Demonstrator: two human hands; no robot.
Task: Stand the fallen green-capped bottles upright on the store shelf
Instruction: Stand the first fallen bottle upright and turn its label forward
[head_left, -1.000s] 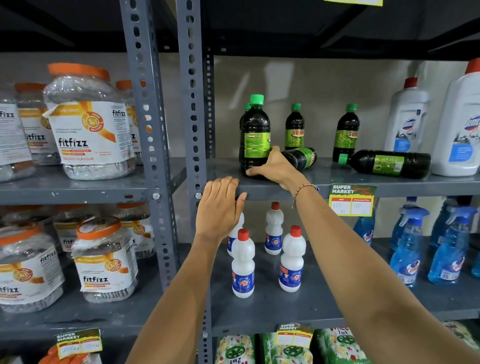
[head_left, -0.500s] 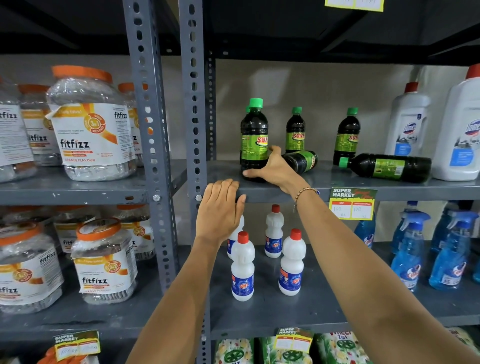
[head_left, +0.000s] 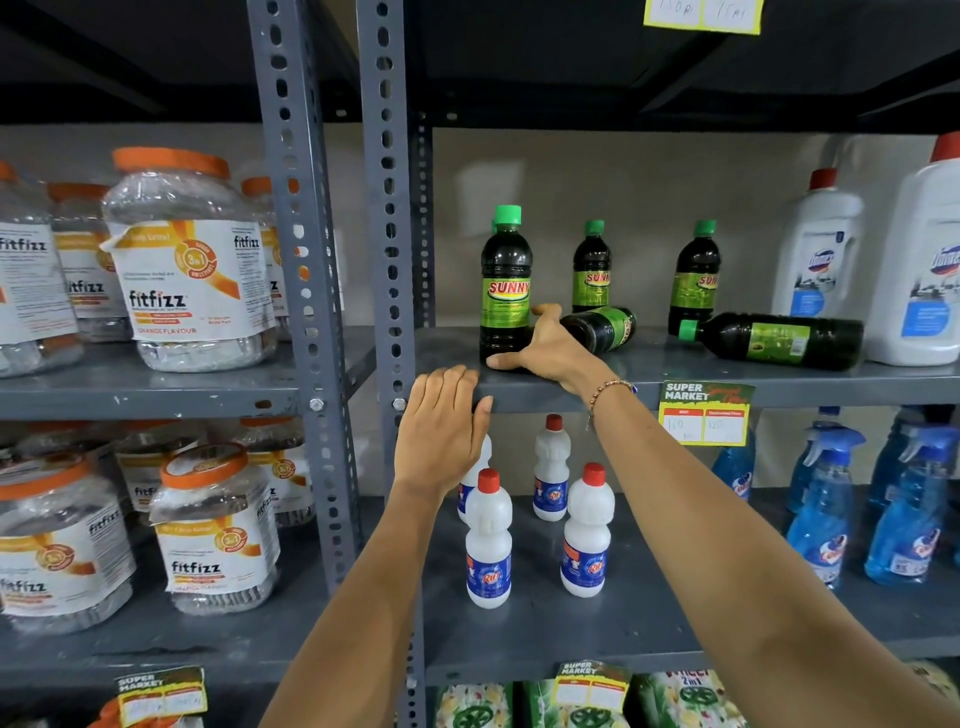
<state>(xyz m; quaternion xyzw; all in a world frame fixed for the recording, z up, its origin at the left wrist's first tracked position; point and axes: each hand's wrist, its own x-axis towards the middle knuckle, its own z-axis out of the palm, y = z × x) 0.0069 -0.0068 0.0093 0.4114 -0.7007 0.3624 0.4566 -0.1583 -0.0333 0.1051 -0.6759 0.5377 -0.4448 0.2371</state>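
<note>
Dark green-capped bottles stand on the grey middle shelf (head_left: 649, 387). My right hand (head_left: 553, 348) wraps the base of the front upright bottle (head_left: 506, 291), thumb in front, fingers behind. Right behind that hand a fallen bottle (head_left: 605, 327) lies on its side, its neck hidden. A second fallen bottle (head_left: 779, 340) lies further right, cap pointing left. Two more bottles (head_left: 592, 270) (head_left: 696, 275) stand upright at the back. My left hand (head_left: 441, 431) rests flat on the shelf's front edge, holding nothing.
Large white red-capped jugs (head_left: 815, 249) stand at the right end of the same shelf. Small white bottles (head_left: 488, 540) and blue spray bottles (head_left: 826, 514) fill the shelf below. Perforated grey uprights (head_left: 389, 260) separate a bay of orange-lidded jars (head_left: 192, 265) on the left.
The front upright bottle has turned under my right hand, so its SUNNY label now faces me. Neither hand has shifted place.
</note>
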